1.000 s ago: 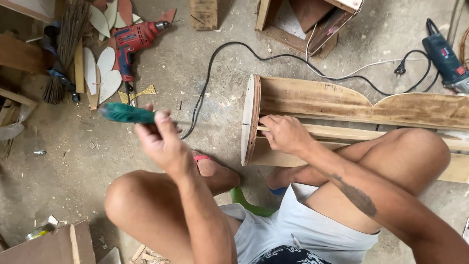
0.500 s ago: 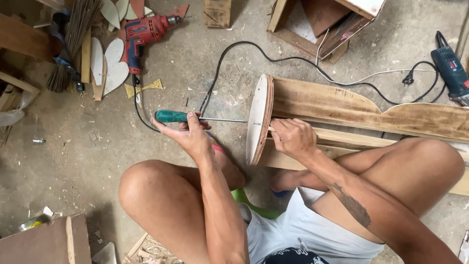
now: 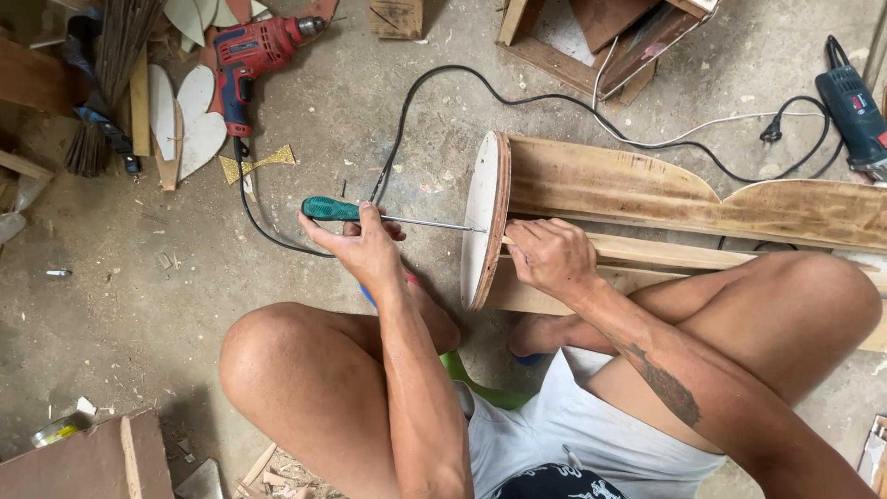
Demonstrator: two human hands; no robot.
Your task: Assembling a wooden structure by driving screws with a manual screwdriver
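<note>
Gripping a green-handled screwdriver, the left hand points its tip toward three o'clock into the round plywood disc. The right hand clasps the pale wooden slat behind it. Best to keep the shaft square and press firmly.

A small brown cardboard box stands on the floor at the top edge, beside the red drill.

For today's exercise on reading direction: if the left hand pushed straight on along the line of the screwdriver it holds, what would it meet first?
The left hand holds the green-handled screwdriver, pointing right. Straight on, it would likely first meet the round wooden disc, where the shaft's tip already sits.
</note>
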